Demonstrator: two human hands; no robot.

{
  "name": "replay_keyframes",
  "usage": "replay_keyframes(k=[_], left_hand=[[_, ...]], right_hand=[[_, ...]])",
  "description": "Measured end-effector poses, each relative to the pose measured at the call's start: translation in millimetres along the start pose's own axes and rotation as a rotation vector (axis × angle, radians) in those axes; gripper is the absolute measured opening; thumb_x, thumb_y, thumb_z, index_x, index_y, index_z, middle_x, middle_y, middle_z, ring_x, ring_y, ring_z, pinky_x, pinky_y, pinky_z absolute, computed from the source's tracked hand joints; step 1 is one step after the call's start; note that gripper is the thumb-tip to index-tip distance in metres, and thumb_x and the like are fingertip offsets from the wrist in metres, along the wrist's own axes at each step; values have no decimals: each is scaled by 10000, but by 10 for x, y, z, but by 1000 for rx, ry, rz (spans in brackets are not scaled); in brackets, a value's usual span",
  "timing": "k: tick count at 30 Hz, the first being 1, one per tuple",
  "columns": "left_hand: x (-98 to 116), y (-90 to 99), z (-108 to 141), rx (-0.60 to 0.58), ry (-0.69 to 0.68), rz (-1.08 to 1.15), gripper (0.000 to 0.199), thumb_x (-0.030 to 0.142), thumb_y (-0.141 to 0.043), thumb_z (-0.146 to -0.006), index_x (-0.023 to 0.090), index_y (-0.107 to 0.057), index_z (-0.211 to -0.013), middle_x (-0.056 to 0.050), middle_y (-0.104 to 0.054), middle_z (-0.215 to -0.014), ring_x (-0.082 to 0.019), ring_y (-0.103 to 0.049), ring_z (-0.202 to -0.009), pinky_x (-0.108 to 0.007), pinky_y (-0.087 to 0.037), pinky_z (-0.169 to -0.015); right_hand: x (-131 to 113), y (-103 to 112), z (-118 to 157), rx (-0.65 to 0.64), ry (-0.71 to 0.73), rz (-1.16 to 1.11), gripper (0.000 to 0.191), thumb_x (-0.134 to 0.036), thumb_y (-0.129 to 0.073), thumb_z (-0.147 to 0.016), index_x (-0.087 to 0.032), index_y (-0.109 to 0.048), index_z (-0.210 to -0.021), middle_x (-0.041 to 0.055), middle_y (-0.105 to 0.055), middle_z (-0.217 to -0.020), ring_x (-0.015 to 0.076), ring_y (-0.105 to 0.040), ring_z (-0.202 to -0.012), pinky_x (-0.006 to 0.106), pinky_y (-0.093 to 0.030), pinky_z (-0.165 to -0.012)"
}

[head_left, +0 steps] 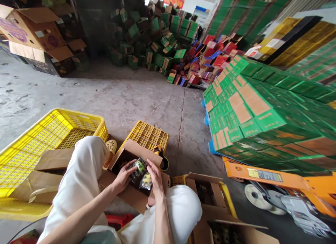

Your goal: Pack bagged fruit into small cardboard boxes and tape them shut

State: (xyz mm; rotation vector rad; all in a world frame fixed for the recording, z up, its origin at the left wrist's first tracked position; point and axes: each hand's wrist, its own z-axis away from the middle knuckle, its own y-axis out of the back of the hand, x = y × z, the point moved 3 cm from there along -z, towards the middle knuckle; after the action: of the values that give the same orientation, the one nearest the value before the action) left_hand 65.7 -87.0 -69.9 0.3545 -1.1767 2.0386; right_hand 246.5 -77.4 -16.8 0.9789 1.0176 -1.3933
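Note:
My left hand is closed on the near-left side of a green item in clear, shiny plastic wrap. My right hand closes in from the other side, its fingers curled at the wrap's edge. Just below, close to my right palm, is a second clear-wrapped package with pale yellow contents; whether it is held or lying there I cannot tell. Both hands are over an open cardboard box between my knees. The box's dark inside is mostly hidden by my hands.
An upturned yellow crate lies beyond the box. A large yellow crate with cardboard is at left. More open boxes stand by my right knee. Stacked green cartons and an orange pallet jack are at right.

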Motion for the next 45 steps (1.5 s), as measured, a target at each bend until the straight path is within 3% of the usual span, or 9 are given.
replay_keyframes(k=[5, 11, 17, 22, 29, 34, 38, 42, 45], left_hand=[[-1, -2, 15, -41, 17, -11, 763, 276, -1038, -719, 174, -734, -1411, -143, -842, -1208, -242, -825, -925, -324, -645, -848], [-3, -47, 23, -89, 8, -67, 712, 342, -1029, -752, 175, -758, -1388, -147, -830, -1255, -248, -817, -1009, -307, -632, -887], [-37, 4, -8, -66, 81, -30, 620, 432, -980, -819, 174, -780, -1345, -139, -845, -1212, -257, -824, -985, -281, -637, -773], [-59, 49, -46, -75, 109, 32, 568, 431, -960, -856, 119, -787, -1299, -155, -851, -1152, -268, -822, -989, -311, -650, -830], [-81, 73, -63, 15, 191, 5, 402, 431, -928, -895, 117, -786, -1102, -101, -812, -910, -185, -763, -758, -243, -614, -646], [-73, 9, 26, -93, 286, 40, 390, 387, -847, -935, 127, -769, -1214, -123, -828, -997, -217, -791, -826, -268, -640, -686], [-36, -71, 99, -149, 337, -13, 475, 436, -816, -912, 109, -771, -1254, -145, -826, -999, -231, -765, -740, -260, -557, -555], [-33, -145, 152, -149, 307, -173, 613, 597, -862, -890, 151, -769, -1300, -128, -824, -1047, -222, -753, -754, -239, -475, -508], [-54, -203, 155, -189, 194, -199, 668, 464, -1005, -769, 177, -760, -1320, -128, -822, -1145, -266, -791, -945, -292, -590, -750]], right_hand=[[82, 26, -10, 72, -70, 139, 525, -572, -882, -786, -245, -853, -1195, 108, -809, -1316, 355, -703, -1287, 460, -536, -1131], [85, 17, -28, 14, -4, 166, 384, -553, -841, -802, -230, -835, -1009, 77, -830, -1085, 308, -731, -1070, 396, -554, -975], [61, 16, -42, -9, -29, -98, 504, -565, -831, -813, -233, -824, -1192, 67, -815, -1004, 253, -718, -902, 369, -576, -871], [49, -19, -50, -27, -24, -132, 466, -503, -835, -794, -242, -831, -1181, 65, -816, -1094, 229, -708, -894, 351, -586, -871], [-5, 35, -35, -39, 29, -144, 580, -733, -751, -817, -326, -813, -1225, 73, -810, -1049, 276, -739, -911, 428, -625, -823], [15, 51, -60, -1, 21, -217, 685, -826, -692, -811, -332, -813, -1270, 76, -822, -1045, 265, -740, -869, 399, -619, -757], [41, 33, -84, 35, -14, -343, 684, -779, -678, -860, -309, -793, -1344, 68, -820, -1092, 211, -693, -793, 337, -582, -698], [51, 55, -102, 57, 2, -303, 734, -843, -597, -922, -319, -762, -1410, 83, -805, -1265, 217, -692, -909, 351, -596, -822], [62, 85, -112, 39, 25, -248, 790, -898, -503, -942, -344, -727, -1460, 69, -766, -1421, 237, -690, -1056, 399, -569, -1008]])
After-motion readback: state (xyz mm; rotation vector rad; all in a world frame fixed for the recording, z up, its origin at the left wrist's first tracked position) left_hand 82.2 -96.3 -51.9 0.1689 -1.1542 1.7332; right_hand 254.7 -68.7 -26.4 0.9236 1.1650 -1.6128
